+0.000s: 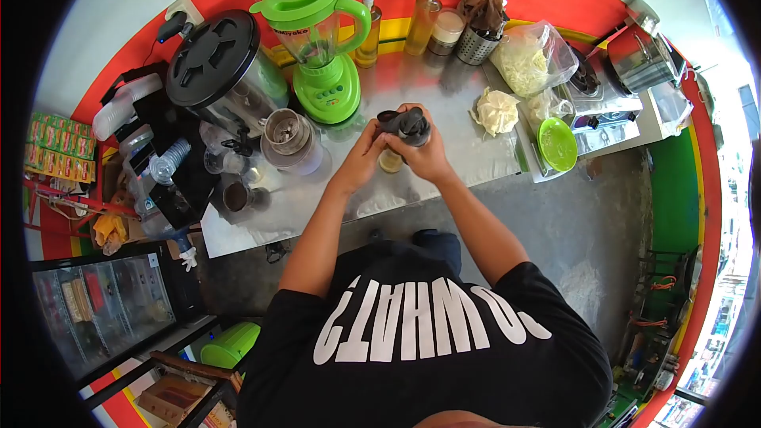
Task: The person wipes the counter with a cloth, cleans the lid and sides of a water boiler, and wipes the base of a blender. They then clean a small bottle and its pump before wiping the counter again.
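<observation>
In front of me, over the metal counter (468, 162), both hands are closed around a dark object with a rounded black top (410, 125). My left hand (365, 157) grips its left side, and my right hand (429, 152) wraps around the right. Its lower part is hidden by my fingers, so I cannot tell what kind of thing it is. Just below the hands shows a small glass with pale yellow contents (389, 162). Left of my left hand stand a green blender (326, 87) and a metal strainer cup on a pale container (287, 133).
A large black-lidded container (214, 59) stands at the back left. Two pump bottles (367, 30) and a utensil holder (479, 41) line the wall. To the right are a crumpled pale bag (497, 111), a green bowl (557, 145) and a gas stove (606, 123).
</observation>
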`<state>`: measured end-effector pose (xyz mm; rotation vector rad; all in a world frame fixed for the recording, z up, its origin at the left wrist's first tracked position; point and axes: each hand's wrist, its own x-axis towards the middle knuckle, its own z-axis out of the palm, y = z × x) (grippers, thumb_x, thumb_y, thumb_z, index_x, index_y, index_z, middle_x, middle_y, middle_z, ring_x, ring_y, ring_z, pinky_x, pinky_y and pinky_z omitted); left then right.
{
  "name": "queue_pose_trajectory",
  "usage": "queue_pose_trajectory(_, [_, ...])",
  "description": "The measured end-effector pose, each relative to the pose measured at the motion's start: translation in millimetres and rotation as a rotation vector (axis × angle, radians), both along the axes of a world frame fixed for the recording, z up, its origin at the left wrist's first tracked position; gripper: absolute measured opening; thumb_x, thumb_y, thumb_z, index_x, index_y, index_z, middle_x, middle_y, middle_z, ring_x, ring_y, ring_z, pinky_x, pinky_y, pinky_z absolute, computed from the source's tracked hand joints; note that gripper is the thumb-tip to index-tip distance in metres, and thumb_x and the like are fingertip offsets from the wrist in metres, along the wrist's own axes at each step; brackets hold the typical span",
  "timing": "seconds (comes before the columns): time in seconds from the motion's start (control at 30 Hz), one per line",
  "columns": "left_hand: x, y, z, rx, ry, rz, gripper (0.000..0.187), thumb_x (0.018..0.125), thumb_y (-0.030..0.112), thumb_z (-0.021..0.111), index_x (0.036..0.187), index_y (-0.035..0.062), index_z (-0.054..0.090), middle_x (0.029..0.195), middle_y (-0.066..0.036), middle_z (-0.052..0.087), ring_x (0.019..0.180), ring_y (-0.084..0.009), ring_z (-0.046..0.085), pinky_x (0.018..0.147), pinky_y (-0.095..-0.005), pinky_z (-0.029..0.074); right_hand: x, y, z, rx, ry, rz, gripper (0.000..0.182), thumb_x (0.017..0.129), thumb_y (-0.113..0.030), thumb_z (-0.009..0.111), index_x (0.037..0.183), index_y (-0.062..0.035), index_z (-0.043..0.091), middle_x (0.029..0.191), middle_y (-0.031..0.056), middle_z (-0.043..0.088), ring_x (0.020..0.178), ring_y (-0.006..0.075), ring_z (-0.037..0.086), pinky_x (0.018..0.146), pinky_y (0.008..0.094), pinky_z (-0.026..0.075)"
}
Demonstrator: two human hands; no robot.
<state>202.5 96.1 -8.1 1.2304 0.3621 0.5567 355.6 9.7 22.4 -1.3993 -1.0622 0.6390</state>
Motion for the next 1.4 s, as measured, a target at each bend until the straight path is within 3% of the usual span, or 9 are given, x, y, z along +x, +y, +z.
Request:
queue_pose_trajectory(0.13, [-8, 10, 5, 0.04, 0.058, -0.049, 0.033, 0.114, 0.025, 0.049, 0.141, 0.0059, 0.05, 0.131, -0.007, 0.059, 0.125, -0.0137, 0.054, 0.109, -0.0313, 0.042, -14, -3, -5, 0.006, 0.227, 0.02, 0.057, 0.079, -0.013, 0.088, 0.126, -0.0015, 0.059, 0.123, 0.0102, 0.061, 0.113, 0.0221, 0.061, 0.101, 0.0359, 0.049])
queue_pose_trajectory(0.23, [-8, 14, 23, 0.051, 0.147, -0.023, 0.032, 0.11, 0.018, 0.054, 0.14, 0.0067, 0.053, 0.131, -0.006, 0.061, 0.126, -0.0152, 0.055, 0.111, -0.0316, 0.041, -13, -9, -20, 0.098, 0.006, 0.043, 0.06, 0.083, -0.009, 0.087, 0.133, -0.0034, 0.053, 0.119, 0.0076, 0.067, 0.111, 0.0143, 0.063, 0.098, 0.033, 0.052])
queue_pose_trajectory(0.3, [-6, 20, 40, 0.536, 0.074, 0.097, 0.038, 0.103, 0.011, 0.06, 0.14, 0.006, 0.055, 0.132, -0.006, 0.064, 0.126, -0.018, 0.058, 0.112, -0.0328, 0.041, -18, -13, -30, 0.118, -0.1, -0.066, 0.068, 0.08, -0.008, 0.089, 0.136, -0.0044, 0.051, 0.124, 0.0086, 0.066, 0.113, 0.0163, 0.064, 0.101, 0.0356, 0.052])
queue_pose_trajectory(0.47, [13, 25, 81, 0.52, 0.027, -0.131, 0.042, 0.096, 0.005, 0.066, 0.138, 0.0065, 0.062, 0.138, -0.007, 0.065, 0.136, -0.0213, 0.055, 0.119, -0.0398, 0.037, -8, -22, -30, -0.078, 0.023, -0.014, 0.083, 0.071, -0.016, 0.096, 0.141, -0.0032, 0.053, 0.136, 0.0119, 0.061, 0.122, 0.0234, 0.062, 0.107, 0.0385, 0.05])
queue_pose_trajectory(0.67, [14, 40, 101, 0.728, 0.242, -0.085, 0.031, 0.085, 0.02, 0.088, 0.107, 0.0021, 0.075, 0.09, -0.01, 0.078, 0.079, -0.0212, 0.074, 0.078, -0.0357, 0.059, 13, -24, 32, -0.421, 0.149, 0.186, 0.074, 0.076, -0.02, 0.091, 0.138, -0.004, 0.054, 0.125, 0.0122, 0.066, 0.115, 0.0215, 0.063, 0.103, 0.0384, 0.05])
queue_pose_trajectory(0.93, [21, 40, 116, 0.864, 0.384, -0.019, 0.038, 0.083, 0.021, 0.088, 0.11, 0.0007, 0.071, 0.091, -0.016, 0.076, 0.082, -0.0289, 0.074, 0.078, -0.0364, 0.058, 31, -32, 92, -0.434, -0.043, 0.311, 0.072, 0.077, -0.023, 0.089, 0.139, -0.0033, 0.056, 0.119, 0.0141, 0.069, 0.108, 0.0243, 0.065, 0.1, 0.0381, 0.051])
queue_pose_trajectory(1.1, [20, 30, 113, 0.853, 0.329, -0.017, 0.033, 0.088, 0.021, 0.083, 0.11, 0.0017, 0.069, 0.094, -0.017, 0.074, 0.086, -0.0344, 0.073, 0.083, -0.0423, 0.06, 34, -19, 65, -0.262, -0.241, 0.203, 0.052, 0.081, -0.014, 0.084, 0.128, -0.0016, 0.065, 0.116, 0.0116, 0.074, 0.109, 0.0234, 0.069, 0.101, 0.0379, 0.052])
queue_pose_trajectory(1.23, [21, 30, 107, 0.813, 0.317, -0.011, 0.032, 0.09, 0.022, 0.082, 0.108, 0.001, 0.067, 0.092, -0.018, 0.072, 0.084, -0.0362, 0.072, 0.081, -0.0413, 0.06, 23, 8, 26, -0.154, 0.026, 0.341, 0.058, 0.072, -0.011, 0.086, 0.126, -0.003, 0.065, 0.114, 0.0101, 0.075, 0.102, 0.0219, 0.07, 0.096, 0.0381, 0.054])
queue_pose_trajectory(1.4, [13, 27, 94, 0.754, 0.301, 0.104, 0.036, 0.091, 0.027, 0.083, 0.101, 0.0, 0.061, 0.087, -0.019, 0.068, 0.077, -0.0363, 0.068, 0.076, -0.0396, 0.057, -14, 12, -13, 0.091, 0.092, 0.033, 0.067, 0.068, -0.011, 0.088, 0.129, -0.0034, 0.061, 0.116, 0.0111, 0.069, 0.108, 0.0257, 0.068, 0.098, 0.0384, 0.053])
